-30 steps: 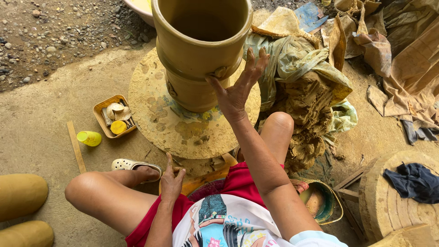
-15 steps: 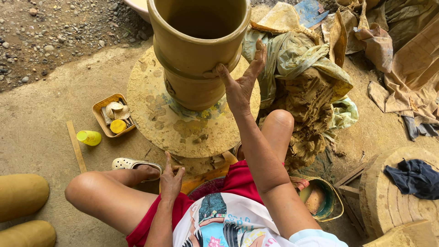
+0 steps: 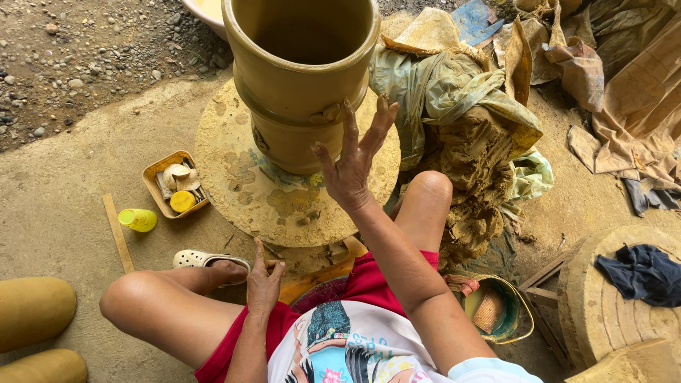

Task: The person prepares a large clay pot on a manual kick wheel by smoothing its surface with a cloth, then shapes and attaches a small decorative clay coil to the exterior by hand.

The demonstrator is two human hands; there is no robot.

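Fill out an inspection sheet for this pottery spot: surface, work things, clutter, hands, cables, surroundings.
Surface: round clay-smeared wheel on a concrete floor.
Work things: tall wet clay pot upright on the wheel.
Clutter: small tray of scraps, yellow cup, wooden stick, bucket, muddy cloths.
Hands: right hand open, fingertips at the pot wall; left hand resting by the thigh.
Cables: nothing seen.
Surroundings: gravel, second wheel with dark rag.

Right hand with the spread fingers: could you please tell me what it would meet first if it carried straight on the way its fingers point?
The right hand would most likely meet the tall ochre clay pot at its lower ridge; the fingertips already look close, though depth is unclear.
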